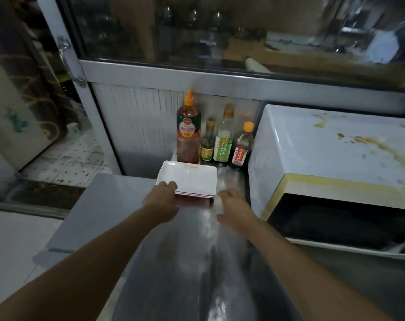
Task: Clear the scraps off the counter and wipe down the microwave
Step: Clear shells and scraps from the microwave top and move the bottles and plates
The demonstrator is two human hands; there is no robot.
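Taking the stack of white trays [187,178] as the landmark, the left hand [161,200] lay at its near left corner, fingers curled over the rim and gripping the stack, which sat on the steel worktop [196,262]. Directly behind the trays stood four sauce bottles in a row, the tall red one [189,133] leftmost and a small dark one [242,147] rightmost. Just right of the trays' near edge the right hand [235,209] hovered over or rested on the worktop with fingers loosely spread and nothing in it; whether it touched the metal could not be told. Further right of the trays, close beside the bottles, sat the white microwave [324,149], its dark door facing the person. Its top was smeared with yellowish-brown streaks and splashes [379,144], heaviest toward the right, and the front edge looked yellowed. By my judgement the counter-clearing step was in hand: the trays were being shifted or squared up to free the surface, and no scraps showed plainly on the worktop, only a pale sheen down its middle. The wiping had not begun, since no cloth was in sight; the next move would call for fetching one and working across the stained top.
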